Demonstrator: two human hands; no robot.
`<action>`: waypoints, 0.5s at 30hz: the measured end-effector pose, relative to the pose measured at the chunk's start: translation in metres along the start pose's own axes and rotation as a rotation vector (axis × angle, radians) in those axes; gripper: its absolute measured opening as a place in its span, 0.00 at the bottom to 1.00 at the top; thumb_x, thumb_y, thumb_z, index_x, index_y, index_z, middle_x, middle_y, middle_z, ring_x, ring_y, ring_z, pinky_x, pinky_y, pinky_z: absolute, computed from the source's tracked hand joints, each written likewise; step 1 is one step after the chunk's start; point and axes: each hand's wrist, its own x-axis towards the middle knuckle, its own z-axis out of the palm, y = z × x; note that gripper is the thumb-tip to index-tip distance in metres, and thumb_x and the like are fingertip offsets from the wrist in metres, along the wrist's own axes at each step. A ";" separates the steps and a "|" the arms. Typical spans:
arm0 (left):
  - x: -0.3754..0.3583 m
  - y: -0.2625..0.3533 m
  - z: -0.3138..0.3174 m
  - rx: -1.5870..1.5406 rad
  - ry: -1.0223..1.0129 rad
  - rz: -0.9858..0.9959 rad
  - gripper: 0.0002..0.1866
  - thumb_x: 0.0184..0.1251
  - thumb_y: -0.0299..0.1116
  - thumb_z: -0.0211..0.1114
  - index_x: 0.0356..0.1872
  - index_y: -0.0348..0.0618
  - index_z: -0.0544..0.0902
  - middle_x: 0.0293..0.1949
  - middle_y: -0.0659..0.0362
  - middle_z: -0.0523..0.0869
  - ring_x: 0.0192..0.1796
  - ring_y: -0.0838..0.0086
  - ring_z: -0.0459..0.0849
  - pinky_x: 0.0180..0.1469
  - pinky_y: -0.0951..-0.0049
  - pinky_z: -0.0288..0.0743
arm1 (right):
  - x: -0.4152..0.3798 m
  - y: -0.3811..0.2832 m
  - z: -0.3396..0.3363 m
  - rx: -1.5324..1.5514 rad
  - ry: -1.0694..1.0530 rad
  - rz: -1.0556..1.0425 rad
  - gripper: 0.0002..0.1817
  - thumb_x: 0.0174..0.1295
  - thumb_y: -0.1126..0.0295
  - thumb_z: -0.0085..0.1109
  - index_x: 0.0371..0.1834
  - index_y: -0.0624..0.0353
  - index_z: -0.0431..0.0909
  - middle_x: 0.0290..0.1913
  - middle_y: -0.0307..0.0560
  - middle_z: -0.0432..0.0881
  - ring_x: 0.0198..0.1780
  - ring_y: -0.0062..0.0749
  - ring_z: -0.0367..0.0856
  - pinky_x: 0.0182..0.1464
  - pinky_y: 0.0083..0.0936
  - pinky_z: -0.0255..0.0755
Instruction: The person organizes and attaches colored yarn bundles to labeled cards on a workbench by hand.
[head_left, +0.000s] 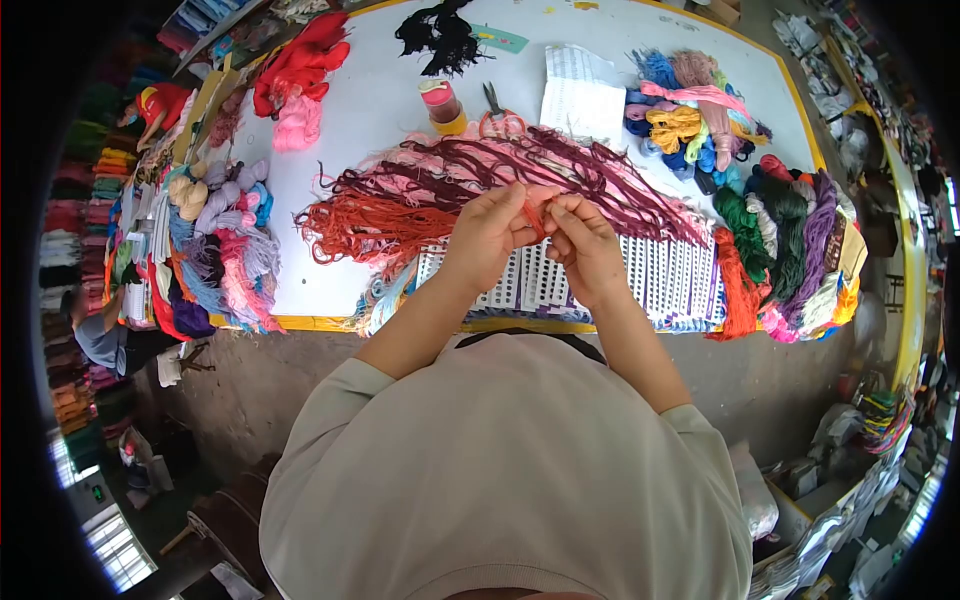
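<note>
Both my hands meet over the near part of the table. My left hand pinches orange-red thread between thumb and fingers. Close beside it, my right hand grips the same thread with its fingertips. Under and behind the hands lies a long spread of pink and maroon thread. To the left of my left hand, a bundle of orange-red thread fans out. White cards with rows of holes lie below the hands, partly covered by the thread and my forearms.
Scissors and a pink-and-yellow spool stand beyond the thread, near a printed paper sheet. Colored skeins pile at the right, more skeins at the left. Black thread lies far back. Two other people are at the left.
</note>
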 end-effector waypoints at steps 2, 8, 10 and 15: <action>-0.001 0.000 0.002 0.024 -0.001 0.007 0.21 0.77 0.40 0.47 0.55 0.32 0.76 0.54 0.51 0.81 0.50 0.70 0.83 0.54 0.67 0.78 | -0.004 -0.004 0.009 -0.087 0.041 -0.006 0.04 0.66 0.71 0.55 0.42 0.53 0.77 0.34 0.32 0.80 0.27 0.11 0.70 0.30 0.13 0.67; 0.000 -0.003 0.005 0.082 -0.018 0.023 0.21 0.77 0.41 0.47 0.55 0.34 0.77 0.52 0.53 0.81 0.52 0.71 0.82 0.54 0.67 0.78 | -0.002 -0.002 0.009 -0.283 0.050 -0.070 0.05 0.65 0.71 0.58 0.41 0.55 0.79 0.36 0.31 0.81 0.32 0.11 0.74 0.32 0.12 0.68; 0.001 -0.003 0.003 0.065 -0.039 0.030 0.21 0.77 0.40 0.46 0.56 0.32 0.76 0.55 0.50 0.80 0.54 0.69 0.81 0.57 0.65 0.77 | -0.001 0.000 0.007 -0.283 0.034 -0.088 0.05 0.65 0.71 0.58 0.41 0.55 0.79 0.36 0.31 0.81 0.33 0.11 0.74 0.32 0.12 0.68; 0.000 -0.005 0.005 0.032 -0.013 0.052 0.20 0.77 0.40 0.47 0.52 0.32 0.77 0.54 0.50 0.80 0.53 0.69 0.82 0.55 0.65 0.78 | -0.004 -0.002 0.010 -0.171 0.068 -0.053 0.04 0.66 0.70 0.55 0.41 0.54 0.78 0.35 0.31 0.80 0.30 0.11 0.72 0.32 0.12 0.69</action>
